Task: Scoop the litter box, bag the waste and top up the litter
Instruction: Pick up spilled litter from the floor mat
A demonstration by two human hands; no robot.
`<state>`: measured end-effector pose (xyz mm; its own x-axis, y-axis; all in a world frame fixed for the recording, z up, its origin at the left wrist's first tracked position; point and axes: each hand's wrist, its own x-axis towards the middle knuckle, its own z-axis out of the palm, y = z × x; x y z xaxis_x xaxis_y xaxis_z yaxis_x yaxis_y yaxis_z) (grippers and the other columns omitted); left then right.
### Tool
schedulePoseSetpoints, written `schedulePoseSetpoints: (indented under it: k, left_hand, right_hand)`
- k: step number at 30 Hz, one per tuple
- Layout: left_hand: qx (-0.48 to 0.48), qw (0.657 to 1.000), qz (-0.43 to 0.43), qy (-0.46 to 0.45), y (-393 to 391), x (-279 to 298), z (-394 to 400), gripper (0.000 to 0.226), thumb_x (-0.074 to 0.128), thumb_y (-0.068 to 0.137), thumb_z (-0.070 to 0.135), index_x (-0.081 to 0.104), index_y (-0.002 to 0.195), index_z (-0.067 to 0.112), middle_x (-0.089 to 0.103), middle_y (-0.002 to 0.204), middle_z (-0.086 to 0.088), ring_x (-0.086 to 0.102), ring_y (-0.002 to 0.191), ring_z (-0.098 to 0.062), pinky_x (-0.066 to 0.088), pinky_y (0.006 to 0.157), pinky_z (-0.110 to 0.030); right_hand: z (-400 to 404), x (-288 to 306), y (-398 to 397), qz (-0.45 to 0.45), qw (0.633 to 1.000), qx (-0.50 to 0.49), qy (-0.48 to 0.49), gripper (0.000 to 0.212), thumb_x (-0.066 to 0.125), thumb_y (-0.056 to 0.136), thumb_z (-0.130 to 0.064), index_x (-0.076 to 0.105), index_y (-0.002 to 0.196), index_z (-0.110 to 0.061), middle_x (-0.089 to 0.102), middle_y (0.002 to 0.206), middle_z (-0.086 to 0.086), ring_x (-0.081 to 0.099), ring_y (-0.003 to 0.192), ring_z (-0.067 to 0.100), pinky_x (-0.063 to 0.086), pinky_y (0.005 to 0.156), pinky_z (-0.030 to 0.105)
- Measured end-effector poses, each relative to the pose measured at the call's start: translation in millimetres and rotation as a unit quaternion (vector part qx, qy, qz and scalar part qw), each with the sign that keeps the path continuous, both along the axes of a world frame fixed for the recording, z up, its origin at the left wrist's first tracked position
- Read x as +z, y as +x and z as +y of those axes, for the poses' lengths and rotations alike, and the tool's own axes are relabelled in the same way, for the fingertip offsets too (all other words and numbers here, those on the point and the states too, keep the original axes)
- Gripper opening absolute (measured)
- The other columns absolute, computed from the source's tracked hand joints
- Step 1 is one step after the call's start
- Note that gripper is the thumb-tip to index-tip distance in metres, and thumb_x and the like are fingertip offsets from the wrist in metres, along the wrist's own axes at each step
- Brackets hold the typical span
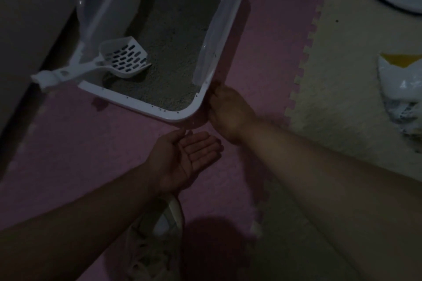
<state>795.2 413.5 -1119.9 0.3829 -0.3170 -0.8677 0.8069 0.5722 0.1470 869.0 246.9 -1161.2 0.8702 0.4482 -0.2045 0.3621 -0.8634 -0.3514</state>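
White plastic litter box (182,118) sits upper centre of frame on the pink foam mat (68,143), grey litter (169,57) inside. Scoop (124,58) parked in its near-left corner, handle over the rim, so it's ready to grab. My right hand (226,112) is at the box's near-right corner, probably brushing grains off; fingers hidden, can't tell its grip. My left hand (182,157) is cupped palm-up just below, empty, likely to catch them. Bag (399,89) waits far right.
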Motion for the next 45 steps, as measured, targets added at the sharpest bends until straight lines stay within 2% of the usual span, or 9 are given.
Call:
schedulePoseSetpoints:
  k: [8,12,14,18,26,31,35,41,45]
  left_hand:
    - [0.005,1.0,0.001,-0.007,-1,0,2,0.047,0.044,0.099,0.029,0.06,0.118,-0.012,0.068,0.119,-0.031,0.071,0.1,-0.044,0.057,0.083,-0.058]
    - [0.012,1.0,0.002,-0.015,1,3,2,0.046,0.043,0.1,0.028,0.062,0.113,-0.012,0.069,0.114,-0.031,0.073,0.091,-0.044,0.059,0.076,-0.058]
    - [0.011,1.0,0.002,-0.016,1,4,2,0.046,0.043,0.1,0.028,0.062,0.112,-0.013,0.069,0.114,-0.032,0.074,0.09,-0.045,0.059,0.076,-0.058]
    - [-0.002,1.0,-0.003,-0.013,-1,4,1,0.046,0.045,0.099,0.028,0.061,0.113,-0.013,0.068,0.117,-0.032,0.072,0.096,-0.045,0.056,0.083,-0.06]
    - [-0.017,1.0,-0.003,-0.012,-2,6,-5,0.046,0.045,0.098,0.028,0.062,0.112,-0.013,0.068,0.115,-0.033,0.073,0.093,-0.045,0.055,0.082,-0.06]
    - [-0.023,1.0,0.0,-0.013,-1,9,-12,0.046,0.046,0.099,0.028,0.063,0.11,-0.013,0.069,0.114,-0.033,0.073,0.091,-0.045,0.056,0.081,-0.06]
    - [-0.031,0.999,-0.006,-0.007,-2,9,-11,0.047,0.045,0.099,0.028,0.063,0.11,-0.013,0.068,0.115,-0.033,0.072,0.095,-0.045,0.057,0.081,-0.059]
    - [-0.02,1.0,-0.004,-0.005,-3,7,-9,0.047,0.044,0.101,0.03,0.062,0.111,-0.013,0.068,0.116,-0.032,0.072,0.097,-0.045,0.058,0.079,-0.058]
    - [-0.019,1.0,-0.001,-0.01,-4,7,-11,0.047,0.043,0.101,0.03,0.061,0.113,-0.012,0.068,0.115,-0.033,0.072,0.096,-0.046,0.057,0.08,-0.06]
  right_hand:
    - [-9,-4,-13,0.039,0.997,0.05,-0.048,0.063,0.033,0.097,-0.034,0.043,0.146,0.004,0.039,0.153,0.026,0.037,0.142,0.041,0.032,0.114,0.053]
    - [-36,4,-28,0.06,0.994,-0.009,-0.092,0.067,0.03,0.105,-0.041,0.012,0.158,-0.005,0.004,0.167,0.013,0.004,0.154,0.026,0.012,0.124,0.042]
    - [-48,5,-36,0.059,0.992,-0.033,-0.108,0.066,0.03,0.106,-0.04,0.009,0.159,-0.006,-0.002,0.167,0.011,0.0,0.154,0.024,0.008,0.125,0.04]
    - [-50,10,-37,0.014,0.991,-0.08,-0.105,0.066,0.024,0.102,-0.041,0.022,0.157,-0.005,0.011,0.166,0.016,0.011,0.153,0.031,0.015,0.124,0.045]
    - [-42,6,-60,0.064,0.982,-0.126,-0.122,0.068,0.031,0.105,-0.042,0.011,0.159,-0.006,0.001,0.167,0.013,0.0,0.154,0.026,0.008,0.125,0.042]
    - [-39,14,-46,-0.003,0.987,-0.145,-0.063,0.062,0.03,0.1,-0.04,0.036,0.151,-0.005,0.029,0.16,0.017,0.027,0.148,0.033,0.024,0.121,0.047]
    - [-13,12,-14,0.038,0.996,-0.062,-0.058,0.06,0.029,0.106,-0.039,0.021,0.157,-0.009,0.012,0.166,0.013,0.007,0.153,0.029,0.008,0.124,0.042]
    - [-32,0,-54,0.068,0.994,-0.005,-0.087,0.066,0.03,0.106,-0.039,0.004,0.159,-0.01,-0.008,0.167,0.007,-0.007,0.154,0.021,-0.001,0.125,0.04]
    - [-50,4,-73,0.059,0.99,0.007,-0.124,0.064,0.024,0.105,-0.039,0.015,0.158,-0.005,0.003,0.167,0.012,0.002,0.154,0.025,0.005,0.125,0.04]
